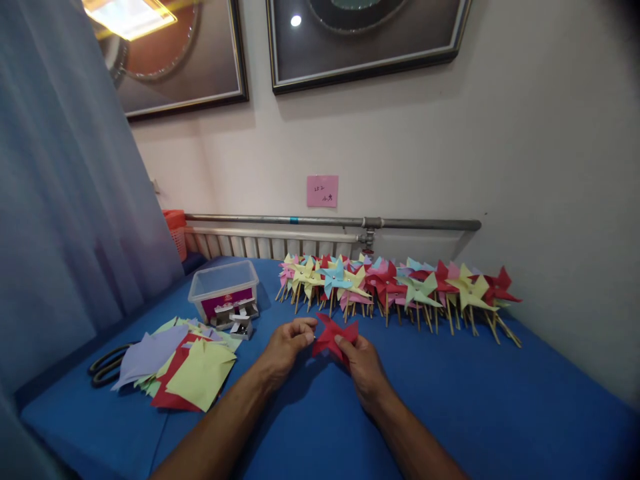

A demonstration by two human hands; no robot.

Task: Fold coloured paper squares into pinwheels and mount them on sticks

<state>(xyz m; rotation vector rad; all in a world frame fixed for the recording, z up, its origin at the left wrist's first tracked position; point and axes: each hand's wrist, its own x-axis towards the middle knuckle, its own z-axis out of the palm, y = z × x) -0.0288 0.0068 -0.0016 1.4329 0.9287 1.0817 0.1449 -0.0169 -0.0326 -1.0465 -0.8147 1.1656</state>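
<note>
1. Pressing lightly with the right thumb would serve best here, I judge: the right hand (367,373) grips the red folded-paper pinwheel (327,335) on its near right side, thumb on top, fingers mostly hidden underneath. Too hard a squeeze could crease the thin points.

2. The points probably need to stay gathered at the centre, so the thumb should bear close to the middle without covering it. If it slips, a folded point could spring open.

3. The left hand (289,343) has its thumb and fingertips drawn together just beside the pinwheel's left points. A tiny bright speck shows at the tips; I cannot tell whether it is a held fastener, or whether those fingers touch the paper. Anything small there is best brought in slowly and square to the paper, with the right fingertips clear of its path.

4. The pinwheel lies between the two hands, tilted, with its free points spread up and outward from the right thumb, above the blue cloth-covered table (310,427).

5. Well to the left of the left hand lies a loose pile of coloured paper squares (201,375); beyond both hands stands a row of multicoloured paper pinwheels on thin wooden sticks (385,281).
</note>
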